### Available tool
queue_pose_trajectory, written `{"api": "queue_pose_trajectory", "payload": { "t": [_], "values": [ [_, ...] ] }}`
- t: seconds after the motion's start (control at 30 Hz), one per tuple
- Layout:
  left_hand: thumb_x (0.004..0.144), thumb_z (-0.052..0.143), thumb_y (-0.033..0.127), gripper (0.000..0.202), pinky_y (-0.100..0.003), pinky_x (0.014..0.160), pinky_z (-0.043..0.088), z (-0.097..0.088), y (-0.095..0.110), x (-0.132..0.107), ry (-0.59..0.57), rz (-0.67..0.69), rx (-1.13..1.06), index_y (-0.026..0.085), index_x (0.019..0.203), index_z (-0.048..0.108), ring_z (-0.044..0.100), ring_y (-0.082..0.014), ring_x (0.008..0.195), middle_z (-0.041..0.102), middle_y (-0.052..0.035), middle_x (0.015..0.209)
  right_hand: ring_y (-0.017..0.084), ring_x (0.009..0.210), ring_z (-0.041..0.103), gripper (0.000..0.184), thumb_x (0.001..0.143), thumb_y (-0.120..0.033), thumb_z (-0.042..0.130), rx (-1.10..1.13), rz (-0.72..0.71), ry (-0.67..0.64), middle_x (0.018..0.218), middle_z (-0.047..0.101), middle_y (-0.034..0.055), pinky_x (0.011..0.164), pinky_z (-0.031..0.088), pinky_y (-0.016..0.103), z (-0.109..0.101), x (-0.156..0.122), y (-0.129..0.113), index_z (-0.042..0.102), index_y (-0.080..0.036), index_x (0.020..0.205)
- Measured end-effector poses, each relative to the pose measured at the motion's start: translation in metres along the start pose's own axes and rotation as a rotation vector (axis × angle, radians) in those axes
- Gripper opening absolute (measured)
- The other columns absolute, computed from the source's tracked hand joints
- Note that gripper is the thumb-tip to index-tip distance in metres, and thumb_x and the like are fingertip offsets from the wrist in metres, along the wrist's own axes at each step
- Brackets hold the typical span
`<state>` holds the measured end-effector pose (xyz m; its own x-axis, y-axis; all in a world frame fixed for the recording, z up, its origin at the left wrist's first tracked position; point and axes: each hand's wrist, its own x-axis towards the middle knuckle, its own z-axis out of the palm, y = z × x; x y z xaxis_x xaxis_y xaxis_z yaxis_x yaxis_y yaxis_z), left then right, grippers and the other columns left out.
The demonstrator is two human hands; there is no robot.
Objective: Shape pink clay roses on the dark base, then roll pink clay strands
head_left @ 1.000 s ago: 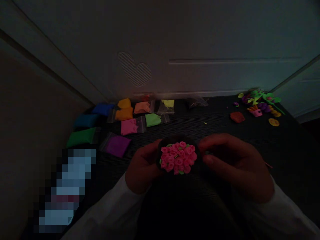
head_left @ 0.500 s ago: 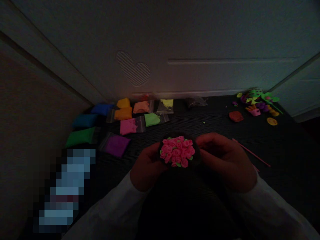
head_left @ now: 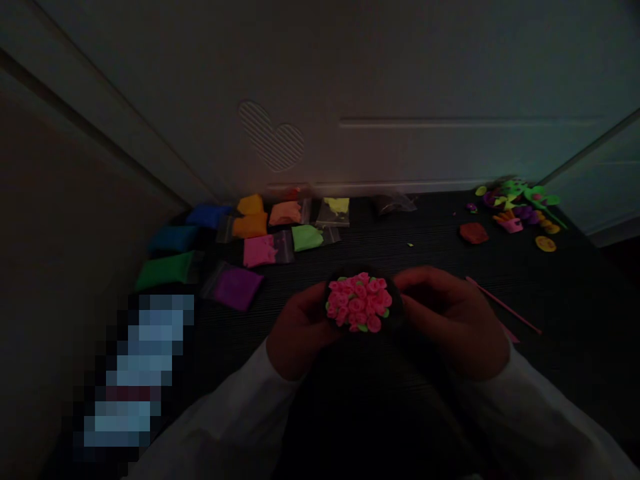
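"How are the arms sitting?"

"The left arm [head_left: 215, 427] is slanting up from the lower left, the right arm [head_left: 555, 427] from the lower right. Both are converging toward the middle."

"And the hands?"

"The left hand [head_left: 299, 337] is pointing inward, fingers bending. The right hand [head_left: 457, 330] is facing it, its forefinger [head_left: 425, 274] arching above its thumb [head_left: 424, 317]. They're standing apart, roughly level."

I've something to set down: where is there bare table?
Bare: between the light green bag and red lump, save a small scrap; seemingly also right of the pink stick, though it's dark. Crowded: back left, with coloured bags; back right, with a colourful pile; front middle, around the pink roses.
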<state>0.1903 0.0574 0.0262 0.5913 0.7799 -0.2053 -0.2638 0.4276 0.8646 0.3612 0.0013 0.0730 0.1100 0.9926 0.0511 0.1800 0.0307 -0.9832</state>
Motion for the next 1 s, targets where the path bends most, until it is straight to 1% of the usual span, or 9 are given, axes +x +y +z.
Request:
{"api": "queue_pose_trajectory", "payload": {
  "t": [0.1, 0.17, 0.27, 0.4, 0.6, 0.7, 0.8, 0.9, 1.0],
  "values": [
    [0.053, 0.071, 0.020, 0.026, -0.032, 0.077, 0.046, 0.005, 0.003, 0.002, 0.030, -0.035, -0.066, 0.021, 0.079, 0.065, 0.061, -0.0180, 0.079, 0.067, -0.0011, 0.082, 0.010, 0.066, 0.057, 0.009, 0.072, -0.027, 0.057, 0.008, 0.018, 0.028, 0.071, 0.060, -0.0015, 0.060, 0.046, 0.022, 0.001, 0.001, 0.001, 0.057, -0.021, 0.079],
    [0.053, 0.071, 0.021, 0.026, -0.035, 0.078, 0.045, 0.009, 0.006, 0.004, 0.077, -0.063, -0.136, 0.020, 0.077, 0.064, 0.061, -0.0187, 0.077, 0.067, -0.0014, 0.079, 0.011, 0.066, 0.057, 0.009, 0.073, -0.027, 0.057, -0.021, 0.022, 0.028, 0.072, 0.060, -0.0012, 0.060, 0.046, 0.022, 0.002, 0.002, 0.001, 0.057, -0.020, 0.079],
    [0.054, 0.070, 0.018, 0.023, -0.033, 0.081, 0.044, 0.012, 0.006, 0.007, 0.130, -0.069, -0.265, 0.020, 0.076, 0.063, 0.061, -0.0159, 0.076, 0.067, 0.0013, 0.076, 0.011, 0.069, 0.056, 0.009, 0.075, -0.026, 0.055, -0.078, -0.002, 0.010, 0.076, 0.061, -0.0009, 0.062, 0.045, 0.022, 0.004, 0.002, 0.003, 0.058, -0.021, 0.081],
    [0.060, 0.065, 0.016, 0.019, -0.029, 0.083, 0.043, 0.013, 0.001, 0.009, 0.093, -0.085, -0.401, 0.020, 0.078, 0.063, 0.060, -0.0128, 0.080, 0.066, 0.0021, 0.078, 0.012, 0.074, 0.055, 0.010, 0.074, -0.026, 0.054, -0.139, -0.059, 0.005, 0.081, 0.060, 0.0001, 0.065, 0.043, 0.024, 0.009, 0.002, 0.008, 0.059, -0.020, 0.082],
    [0.060, 0.063, 0.014, 0.026, -0.037, 0.086, 0.041, 0.018, -0.003, 0.007, 0.029, -0.142, -0.429, 0.018, 0.085, 0.062, 0.059, -0.0185, 0.087, 0.066, -0.0011, 0.087, 0.013, 0.076, 0.054, 0.009, 0.073, -0.027, 0.055, -0.166, -0.079, -0.013, 0.078, 0.057, 0.0008, 0.069, 0.042, 0.027, 0.015, 0.003, 0.015, 0.056, -0.018, 0.076],
    [0.058, 0.065, 0.013, 0.029, -0.038, 0.089, 0.038, 0.017, -0.003, 0.008, 0.013, -0.108, -0.368, 0.018, 0.086, 0.062, 0.058, -0.0197, 0.088, 0.066, -0.0017, 0.085, 0.015, 0.079, 0.053, 0.012, 0.073, -0.029, 0.055, -0.185, -0.029, -0.022, 0.077, 0.056, 0.0014, 0.072, 0.042, 0.029, 0.016, 0.003, 0.018, 0.054, -0.017, 0.072],
    [0.054, 0.068, 0.012, 0.033, -0.039, 0.090, 0.036, 0.009, -0.005, 0.012, 0.018, -0.072, -0.231, 0.019, 0.086, 0.062, 0.058, -0.0200, 0.088, 0.065, -0.0012, 0.086, 0.016, 0.078, 0.053, 0.015, 0.072, -0.032, 0.055, -0.228, 0.014, -0.016, 0.075, 0.055, 0.0011, 0.071, 0.041, 0.030, 0.016, 0.004, 0.021, 0.052, -0.017, 0.071],
    [0.054, 0.069, 0.014, 0.032, -0.039, 0.089, 0.036, -0.003, -0.006, 0.018, 0.004, -0.021, -0.015, 0.020, 0.085, 0.063, 0.056, -0.0200, 0.091, 0.063, -0.0010, 0.090, 0.015, 0.073, 0.053, 0.016, 0.071, -0.032, 0.055, -0.288, 0.037, -0.024, 0.073, 0.056, 0.0005, 0.067, 0.042, 0.028, 0.015, 0.006, 0.024, 0.054, -0.017, 0.076],
    [0.057, 0.068, 0.018, 0.030, -0.036, 0.089, 0.036, -0.010, -0.005, 0.022, 0.013, 0.054, 0.233, 0.019, 0.086, 0.063, 0.053, -0.0194, 0.094, 0.060, -0.0018, 0.094, 0.014, 0.070, 0.053, 0.017, 0.071, -0.031, 0.055, -0.367, 0.012, -0.012, 0.075, 0.058, 0.0009, 0.064, 0.041, 0.027, 0.016, 0.010, 0.028, 0.056, -0.017, 0.081]
  ]
}}
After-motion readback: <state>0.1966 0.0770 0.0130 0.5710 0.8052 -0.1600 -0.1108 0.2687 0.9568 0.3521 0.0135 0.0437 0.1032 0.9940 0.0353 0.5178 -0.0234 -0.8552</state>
